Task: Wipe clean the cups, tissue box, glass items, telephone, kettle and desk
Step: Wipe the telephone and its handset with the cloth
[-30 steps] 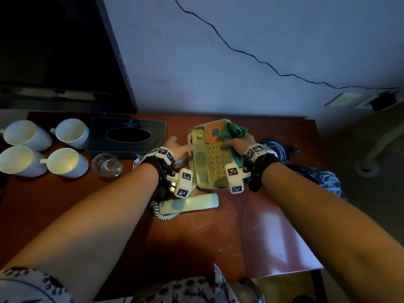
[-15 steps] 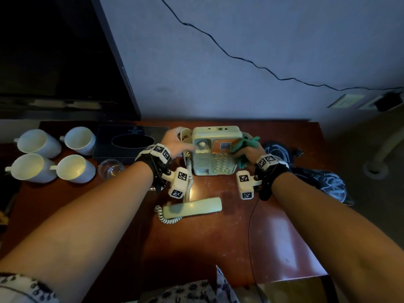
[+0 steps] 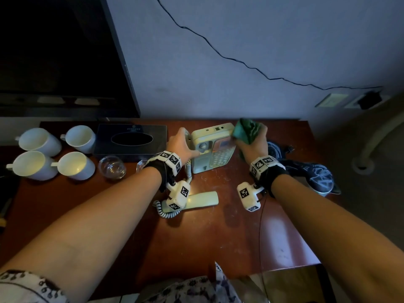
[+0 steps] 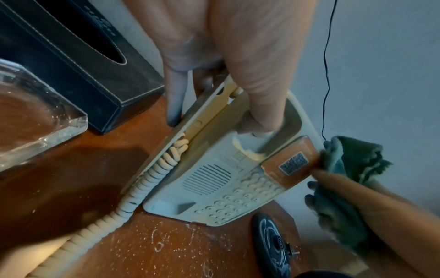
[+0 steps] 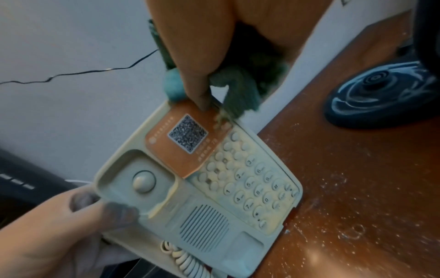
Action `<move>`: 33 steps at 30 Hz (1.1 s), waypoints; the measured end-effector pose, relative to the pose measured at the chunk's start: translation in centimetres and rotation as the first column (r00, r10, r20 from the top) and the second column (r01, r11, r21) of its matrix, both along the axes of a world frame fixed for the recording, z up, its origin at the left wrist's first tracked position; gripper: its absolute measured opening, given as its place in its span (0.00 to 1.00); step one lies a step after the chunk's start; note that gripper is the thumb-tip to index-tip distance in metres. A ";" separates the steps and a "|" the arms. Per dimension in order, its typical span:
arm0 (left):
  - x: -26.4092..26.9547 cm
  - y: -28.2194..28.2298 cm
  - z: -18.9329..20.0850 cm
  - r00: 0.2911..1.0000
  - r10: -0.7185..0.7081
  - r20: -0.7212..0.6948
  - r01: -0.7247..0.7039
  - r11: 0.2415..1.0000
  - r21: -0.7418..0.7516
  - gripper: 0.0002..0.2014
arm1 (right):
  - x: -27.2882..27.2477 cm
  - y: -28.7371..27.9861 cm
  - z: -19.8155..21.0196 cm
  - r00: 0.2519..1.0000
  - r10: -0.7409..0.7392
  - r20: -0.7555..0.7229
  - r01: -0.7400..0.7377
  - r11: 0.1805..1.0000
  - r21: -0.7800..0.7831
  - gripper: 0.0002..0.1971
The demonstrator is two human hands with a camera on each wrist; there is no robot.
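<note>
My left hand (image 3: 182, 143) grips the tilted telephone base (image 3: 213, 147), thumb in its cradle, propping its far end off the dusty desk (image 3: 218, 232). My right hand (image 3: 254, 143) clutches a green cloth (image 3: 247, 130) at the base's top right corner. I'd keep the hold firm and sweep the cloth along the edges. Handset (image 3: 202, 200) lies near; grey wall and trailing cable (image 3: 247, 66) behind.

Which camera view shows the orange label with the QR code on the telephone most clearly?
The right wrist view is best: the orange label faces the camera, almost whole, QR code central. The left wrist view shows the label smaller and slanted, with the green cloth at its edge. The head view shows only a small blurred patch.
</note>
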State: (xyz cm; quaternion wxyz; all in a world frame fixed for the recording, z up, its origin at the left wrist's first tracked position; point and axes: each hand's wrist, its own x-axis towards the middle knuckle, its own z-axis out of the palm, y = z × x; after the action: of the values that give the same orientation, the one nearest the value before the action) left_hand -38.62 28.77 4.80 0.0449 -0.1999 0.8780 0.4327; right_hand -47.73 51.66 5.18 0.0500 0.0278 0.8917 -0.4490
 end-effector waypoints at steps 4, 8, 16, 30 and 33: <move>0.5 0.8 0.5 1.000 0.012 -0.008 -0.012 0.999 -0.039 0.28 | 1.7 -0.3 2.4 0.986 0.074 -0.152 -0.062 0.995 0.079 0.35; 0.9 1.6 1.1 1.000 0.002 -0.023 -0.003 0.999 -0.049 0.28 | 4.0 -2.2 4.7 0.896 0.249 -0.367 -0.175 0.959 0.224 0.20; 1.4 1.8 1.6 0.999 0.021 -0.028 -0.022 0.999 -0.046 0.23 | 7.5 -5.3 2.4 0.490 0.823 -0.289 -0.389 0.503 0.772 0.30; 0.6 2.2 2.3 0.999 -0.029 -0.032 0.025 0.993 -0.114 0.23 | 5.3 -2.2 3.3 0.822 0.558 -0.115 -0.281 0.573 0.770 0.35; 0.4 2.3 2.5 0.999 -0.033 -0.020 0.030 0.990 -0.139 0.20 | 7.7 -4.4 2.6 0.723 0.684 -0.098 -0.392 0.523 0.757 0.37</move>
State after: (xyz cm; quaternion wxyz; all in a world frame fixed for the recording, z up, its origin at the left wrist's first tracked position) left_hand -38.19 31.05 7.35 0.0278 -0.1840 0.9094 0.3721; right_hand -40.02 47.21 7.80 -0.0007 -0.3277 0.9439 -0.0396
